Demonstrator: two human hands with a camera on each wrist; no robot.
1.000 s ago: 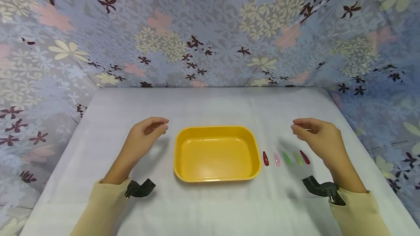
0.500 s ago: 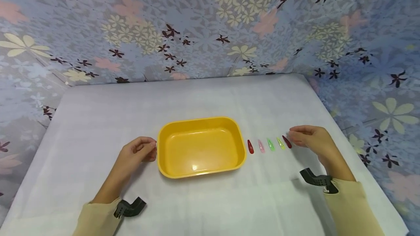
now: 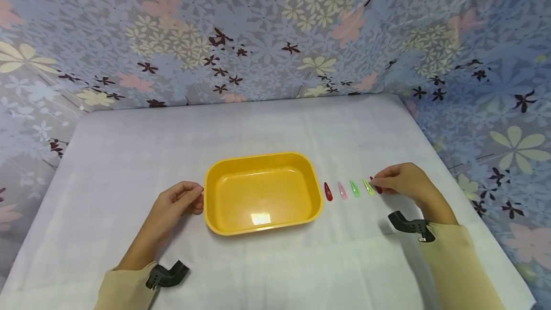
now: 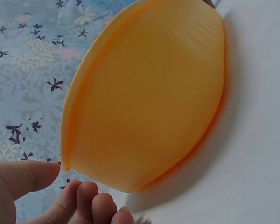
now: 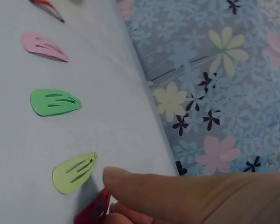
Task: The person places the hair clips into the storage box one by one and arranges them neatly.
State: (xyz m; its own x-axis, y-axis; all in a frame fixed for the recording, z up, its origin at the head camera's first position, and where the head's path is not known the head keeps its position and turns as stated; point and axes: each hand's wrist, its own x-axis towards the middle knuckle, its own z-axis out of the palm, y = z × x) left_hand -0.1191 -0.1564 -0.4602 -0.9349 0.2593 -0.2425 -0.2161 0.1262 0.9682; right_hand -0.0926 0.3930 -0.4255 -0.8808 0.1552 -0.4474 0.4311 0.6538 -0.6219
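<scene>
A yellow rectangular tray (image 3: 262, 231) stands on the white-covered table. My left hand (image 3: 178, 202) is at its left side, thumb and curled fingers at the rim; in the left wrist view the thumb tip meets the rim's corner, the other fingertips just below. To the tray's right lie snap hair clips in a row: red (image 3: 328, 192), pink (image 5: 44, 46), green (image 5: 55, 102) and yellow-green (image 5: 74, 173). At the row's right end my right hand (image 3: 402, 181) pinches a dark red hair clip (image 5: 94, 209) between thumb and fingers, which partly hide it.
Floral-patterned fabric (image 3: 258, 37) hangs behind the table and along both sides. White cloth (image 3: 275, 271) covers the tabletop. A black wrist mount (image 3: 168, 275) sits on the left sleeve, another black mount (image 3: 411, 226) on the right.
Both hands have lowered, the left to the tray's rim, the right to the dark red hair clip, which it now pinches. The head view has shifted, moving the scene leftward.
</scene>
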